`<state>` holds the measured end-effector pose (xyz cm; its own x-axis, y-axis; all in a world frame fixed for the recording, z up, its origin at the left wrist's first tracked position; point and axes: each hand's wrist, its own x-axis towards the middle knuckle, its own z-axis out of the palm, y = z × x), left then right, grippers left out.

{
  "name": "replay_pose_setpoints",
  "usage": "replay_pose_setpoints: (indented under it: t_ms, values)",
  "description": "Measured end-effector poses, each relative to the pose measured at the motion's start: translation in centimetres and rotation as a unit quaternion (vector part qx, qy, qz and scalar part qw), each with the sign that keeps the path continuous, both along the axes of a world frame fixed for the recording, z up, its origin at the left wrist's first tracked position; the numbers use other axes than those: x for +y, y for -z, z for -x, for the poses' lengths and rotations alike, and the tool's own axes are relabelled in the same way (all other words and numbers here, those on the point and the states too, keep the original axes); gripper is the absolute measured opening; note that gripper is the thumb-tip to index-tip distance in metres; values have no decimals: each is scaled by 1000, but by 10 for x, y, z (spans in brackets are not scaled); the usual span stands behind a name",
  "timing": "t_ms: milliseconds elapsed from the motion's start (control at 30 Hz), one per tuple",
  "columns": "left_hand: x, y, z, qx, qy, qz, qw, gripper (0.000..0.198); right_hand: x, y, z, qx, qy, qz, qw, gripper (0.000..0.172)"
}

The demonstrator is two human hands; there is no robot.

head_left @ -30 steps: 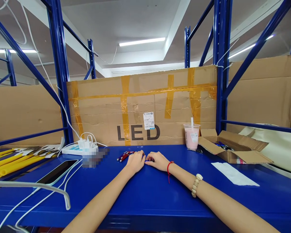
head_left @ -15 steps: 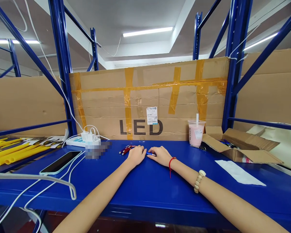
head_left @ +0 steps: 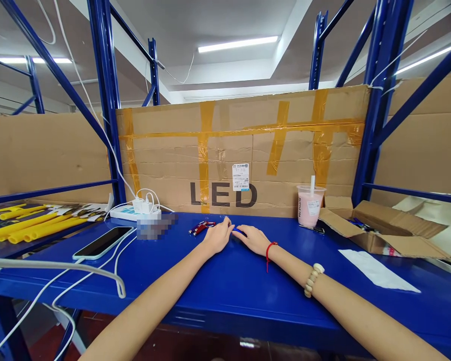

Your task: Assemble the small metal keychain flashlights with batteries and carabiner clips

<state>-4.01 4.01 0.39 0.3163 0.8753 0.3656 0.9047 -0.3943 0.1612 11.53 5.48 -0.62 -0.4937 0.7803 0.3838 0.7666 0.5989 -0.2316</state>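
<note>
A small, slim, shiny blue object (head_left: 239, 231), perhaps a folding pocket tool, lies between my hands above the blue shelf top. My right hand (head_left: 254, 239) is closed around it, fingers on top and thumb below. At its left end, the fingers of my left hand (head_left: 218, 237) are pinched together against it; their exact grip is partly hidden. Just left of that hand lie a few small red, shiny items (head_left: 202, 227) with metal parts, bunched on the shelf.
A pink drink cup (head_left: 310, 206) with a straw stands at the back right, beside an open cardboard box (head_left: 385, 244) and white paper (head_left: 378, 269). To the left are a phone (head_left: 104, 242), power strip (head_left: 122, 212), white cables and yellow-handled items (head_left: 41, 225). Large cardboard (head_left: 165, 165) backs the shelf.
The view has shifted slightly, moving the scene rightward. My left hand has turned and come up to the blue object's left end, now meeting the right hand. The red items stay put.
</note>
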Motion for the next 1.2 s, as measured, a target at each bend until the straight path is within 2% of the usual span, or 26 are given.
replay_pose_setpoints:
  t_ms: [200, 300, 367, 433, 533, 667, 900, 967, 1100, 1200]
  values:
    - [-2, 0, -1, -27, -18, 9, 999, 27, 2, 3, 0, -16, -8, -37, 999, 33]
    - [1, 0, -2, -143, -44, 55, 987, 31, 0, 1, -1, -46, -4, -30, 998, 33]
    - [6, 2, -1, -260, -49, 89, 960, 34, -1, 0, -2, -57, 0, -22, 998, 33]
    - [11, 5, 0, -367, -27, 113, 923, 34, -1, 0, -3, -61, 4, -20, 998, 33]
    - [17, 8, 1, -458, 2, 133, 879, 29, 0, -1, -3, -63, 8, -23, 998, 31]
    - [14, 9, -1, -465, 24, 137, 874, 27, 0, -2, -3, -61, 20, -16, 998, 32]
    - [13, 10, -1, -377, 31, 128, 917, 32, -1, -1, -4, -74, 23, -10, 997, 33]
    - [16, 10, -1, -406, 47, 139, 902, 37, -1, -1, -4, -72, 22, -9, 997, 34]
    - [21, 8, -2, -494, 62, 217, 840, 50, 0, -1, -4, -74, 6, -2, 997, 37]
    - [21, 5, -1, -510, 71, 246, 821, 54, 1, -2, -5, -72, 7, -3, 997, 36]
